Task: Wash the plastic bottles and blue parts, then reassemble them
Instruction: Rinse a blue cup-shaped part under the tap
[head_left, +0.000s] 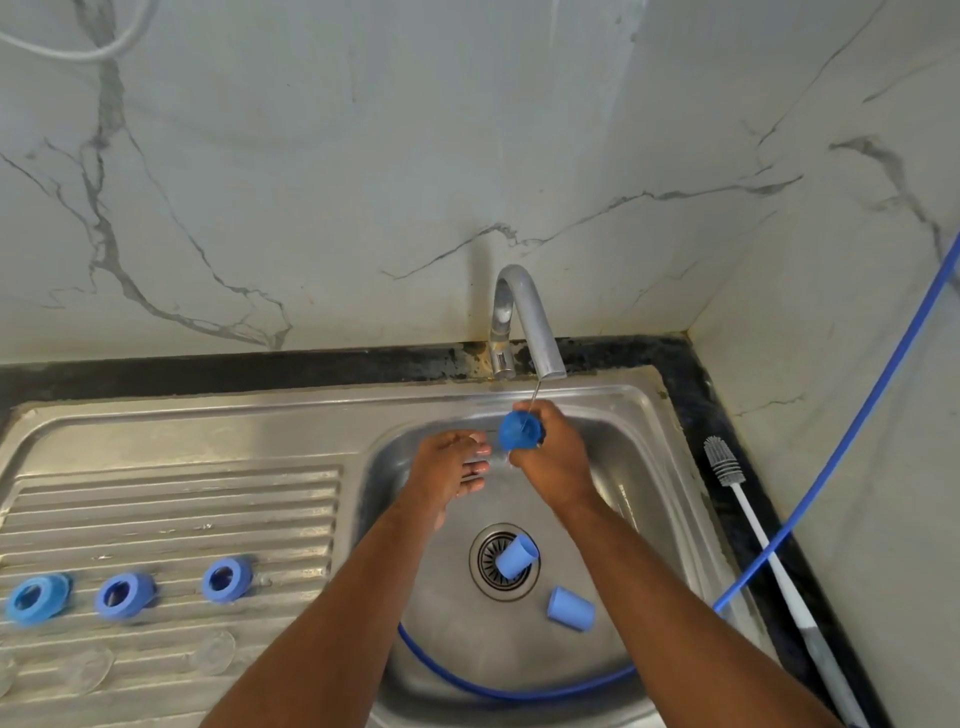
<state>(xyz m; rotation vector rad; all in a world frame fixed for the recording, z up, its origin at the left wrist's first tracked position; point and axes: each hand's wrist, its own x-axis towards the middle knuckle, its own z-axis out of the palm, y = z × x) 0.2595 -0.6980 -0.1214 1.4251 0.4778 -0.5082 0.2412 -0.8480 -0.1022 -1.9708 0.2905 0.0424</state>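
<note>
Curled round a blue cap (517, 431), the right hand (556, 457) holds it up under the tap (524, 317), where a thin stream of water (534, 397) falls onto the cap's rounded top. The left hand (449, 467) hovers just beside it with its fingers stretched out and loose, gripping nothing. Both hands are over the steel sink (623, 395).

Down in the basin a second blue cap (515, 557) lies tipped on the drain strainer (488, 577), and a third blue cap (570, 608) lies on its side near it. A blue hose (519, 691) curves along the near wall of the basin and runs up over the right counter.

On the ribbed drainboard (182, 509) three blue rings (123, 596) sit in a row, well apart from each other. Nearer me there seem to be some clear pieces (213, 652), too faint to make out. A bottle brush (722, 462) lies on the dark counter to the right.
</note>
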